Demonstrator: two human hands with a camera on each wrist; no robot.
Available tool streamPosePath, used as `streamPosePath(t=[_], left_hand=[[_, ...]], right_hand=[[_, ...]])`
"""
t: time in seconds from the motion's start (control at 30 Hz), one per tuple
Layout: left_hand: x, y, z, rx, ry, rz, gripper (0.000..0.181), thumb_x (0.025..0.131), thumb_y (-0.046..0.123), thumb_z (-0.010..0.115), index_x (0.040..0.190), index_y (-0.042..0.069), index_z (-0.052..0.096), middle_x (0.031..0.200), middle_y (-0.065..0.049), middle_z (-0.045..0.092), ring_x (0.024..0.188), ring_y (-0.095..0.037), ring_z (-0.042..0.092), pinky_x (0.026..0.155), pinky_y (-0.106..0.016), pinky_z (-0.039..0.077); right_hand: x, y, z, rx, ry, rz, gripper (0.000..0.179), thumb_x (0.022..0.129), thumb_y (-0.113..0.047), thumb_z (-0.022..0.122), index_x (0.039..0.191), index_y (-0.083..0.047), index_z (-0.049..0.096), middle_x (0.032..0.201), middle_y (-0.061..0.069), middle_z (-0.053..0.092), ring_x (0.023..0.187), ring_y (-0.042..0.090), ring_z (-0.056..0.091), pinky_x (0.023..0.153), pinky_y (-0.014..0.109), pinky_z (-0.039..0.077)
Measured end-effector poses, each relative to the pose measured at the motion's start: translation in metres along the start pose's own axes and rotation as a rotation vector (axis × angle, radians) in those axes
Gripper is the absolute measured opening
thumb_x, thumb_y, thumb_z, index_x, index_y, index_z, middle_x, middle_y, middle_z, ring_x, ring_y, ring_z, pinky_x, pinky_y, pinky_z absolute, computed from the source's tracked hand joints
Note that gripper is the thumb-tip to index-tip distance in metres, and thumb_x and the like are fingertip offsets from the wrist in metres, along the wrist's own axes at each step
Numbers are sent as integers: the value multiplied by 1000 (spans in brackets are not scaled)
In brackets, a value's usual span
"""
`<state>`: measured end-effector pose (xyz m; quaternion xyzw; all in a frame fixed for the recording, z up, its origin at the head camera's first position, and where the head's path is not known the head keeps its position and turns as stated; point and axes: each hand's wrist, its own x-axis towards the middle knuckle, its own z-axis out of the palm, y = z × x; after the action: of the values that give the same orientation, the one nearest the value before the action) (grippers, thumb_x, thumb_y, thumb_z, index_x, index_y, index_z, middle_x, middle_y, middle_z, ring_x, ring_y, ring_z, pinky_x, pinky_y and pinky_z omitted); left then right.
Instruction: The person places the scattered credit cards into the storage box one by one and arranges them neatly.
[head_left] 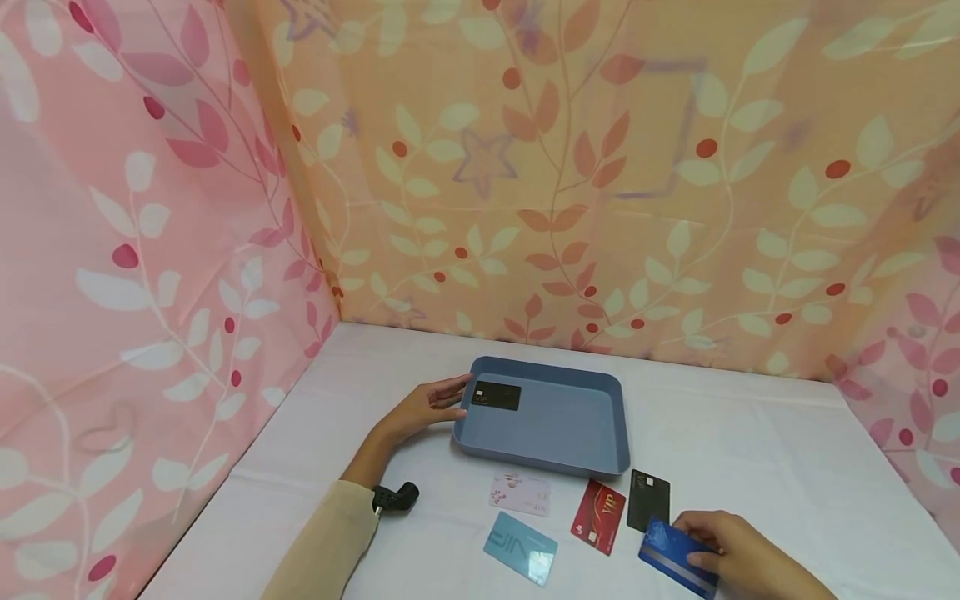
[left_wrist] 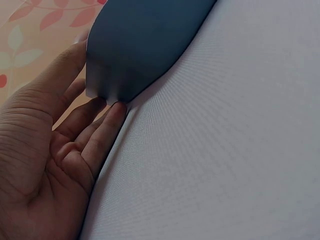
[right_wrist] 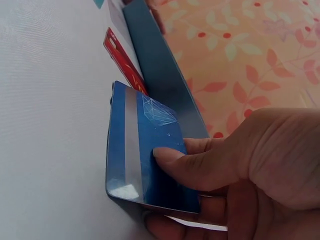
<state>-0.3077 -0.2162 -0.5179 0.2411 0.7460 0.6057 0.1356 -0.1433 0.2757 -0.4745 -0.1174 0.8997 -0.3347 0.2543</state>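
Observation:
My right hand (head_left: 723, 546) pinches a blue card (right_wrist: 150, 135) with a grey stripe, thumb on its upper face. The card is tilted, and in the head view it covers one end of a black VIP card (head_left: 648, 498) on the table. My left hand (head_left: 427, 407) rests against the outer left wall of a blue-grey tray (head_left: 555, 467), its fingertips touching that wall. Inside the tray, at its left end, lies another black VIP card (head_left: 497, 396). A red VIP card (head_left: 598, 517), a pale floral card (head_left: 520, 493) and a light blue card (head_left: 521, 547) lie in front of the tray.
White cloth covers the table (head_left: 750, 442). Floral fabric (head_left: 525, 167) hangs along the back, with pink fabric at both sides. A black strap piece (head_left: 396, 497) sticks out beside my left sleeve (head_left: 330, 533).

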Motion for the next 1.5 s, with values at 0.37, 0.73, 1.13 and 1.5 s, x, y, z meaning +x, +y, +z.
streamPosePath(t=[0.37,0.73,1.13,1.5], left_hand=[[2,-4,1,11,1,4,73,92,14,76,156,9,40,159,-7,42,144,-25,43,112,-35,41],[2,-2,1,5,-9,-4,73,93,15,76,156,9,40,159,-9,41,144,-26,42,113,-37,41],[-1,0,2,10,4,-16,73,93,14,76,156,9,40,160,-8,41,144,-25,42,113,-37,40],[-1,-1,0,-10,-3,3,73,93,13,76,156,7,39,159,-10,41,144,-26,42,111,-33,42]], right_hand=[[-9,8,-17,18,-43,-127,25,91,-2,71,115,2,65,102,8,68,87,23,62,74,31,60],[-13,-3,-22,12,123,-62,33,91,-4,72,122,1,65,114,14,69,95,27,63,84,49,60],[-17,-22,-31,87,266,-82,32,94,-8,72,122,6,64,109,14,72,90,21,70,77,32,62],[-9,-43,-35,189,321,-13,42,96,-9,69,134,6,57,112,19,67,85,25,69,71,38,64]])
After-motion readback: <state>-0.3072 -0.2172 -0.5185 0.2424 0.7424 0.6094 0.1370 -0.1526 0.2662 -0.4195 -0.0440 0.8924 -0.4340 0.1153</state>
